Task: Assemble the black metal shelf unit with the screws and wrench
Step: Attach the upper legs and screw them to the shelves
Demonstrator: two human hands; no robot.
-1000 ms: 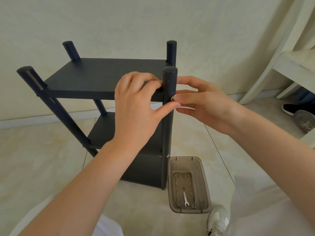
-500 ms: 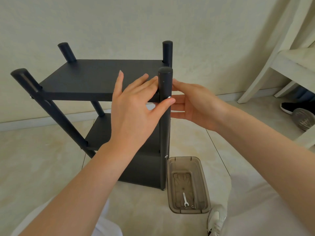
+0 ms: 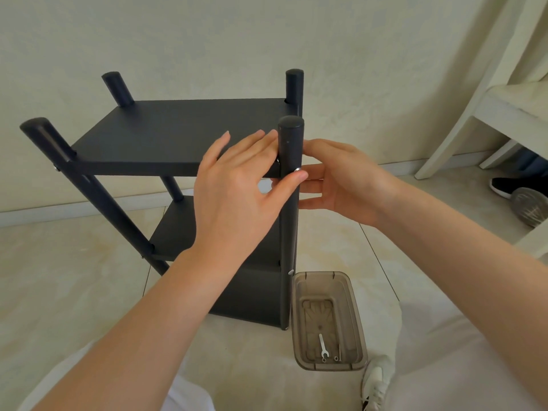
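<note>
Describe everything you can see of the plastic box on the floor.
The box is smoky brown see-through plastic, rectangular with rounded corners and no lid. It stands upright on the pale floor, close beside the foot of a post of the black shelf. A small silver wrench lies on its patterned bottom, at the near end.

I had one view only, from the head-worn camera. It looked forward and down from above and behind the fingers, near enough that the left hand (image 3: 237, 191) and right hand (image 3: 341, 182) sat mid-frame at the shelf unit (image 3: 178, 134). Beyond the fingertips lay the wall (image 3: 267, 40); below them, the floor (image 3: 59, 277).
</note>
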